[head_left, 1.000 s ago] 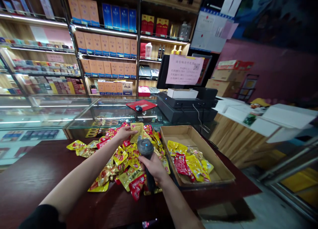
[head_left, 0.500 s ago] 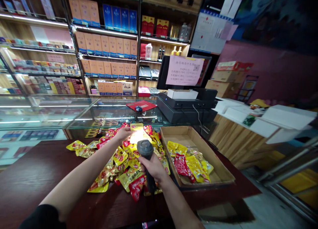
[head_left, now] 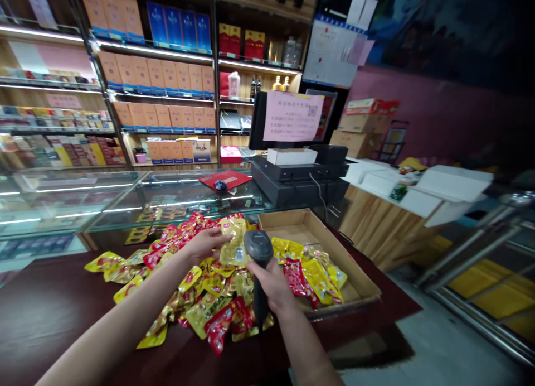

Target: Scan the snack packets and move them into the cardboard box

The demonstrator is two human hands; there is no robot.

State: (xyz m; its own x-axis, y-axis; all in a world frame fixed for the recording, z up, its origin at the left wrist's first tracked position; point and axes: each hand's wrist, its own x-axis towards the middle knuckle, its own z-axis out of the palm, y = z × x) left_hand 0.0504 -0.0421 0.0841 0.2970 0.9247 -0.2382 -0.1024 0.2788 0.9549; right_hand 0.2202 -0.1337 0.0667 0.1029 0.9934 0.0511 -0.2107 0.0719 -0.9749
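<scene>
My left hand (head_left: 208,245) pinches the edge of a yellow-gold snack packet (head_left: 233,238), held up over the pile. In my right hand (head_left: 273,283) is a black barcode scanner (head_left: 258,246), upright, my fingers wrapped round its handle; its head is just right of the packet. Beneath both hands spreads a heap of red and yellow snack packets (head_left: 204,313) on the dark red table (head_left: 42,313). On the right, an open cardboard box (head_left: 363,291) holds several more packets (head_left: 317,280), red and yellow.
Behind the heap stands a glass display counter (head_left: 112,202) with a red mouse pad (head_left: 236,179) and mouse (head_left: 220,184) on it. A monitor (head_left: 257,124) stands over a black cash drawer (head_left: 284,188). Boxed goods (head_left: 159,76) fill the back shelves. White cartons (head_left: 451,185) sit at right.
The bright scanner light on the packet has gone out. The packet hangs lower and closer to the scanner's head. The view has swung a little to the right.
</scene>
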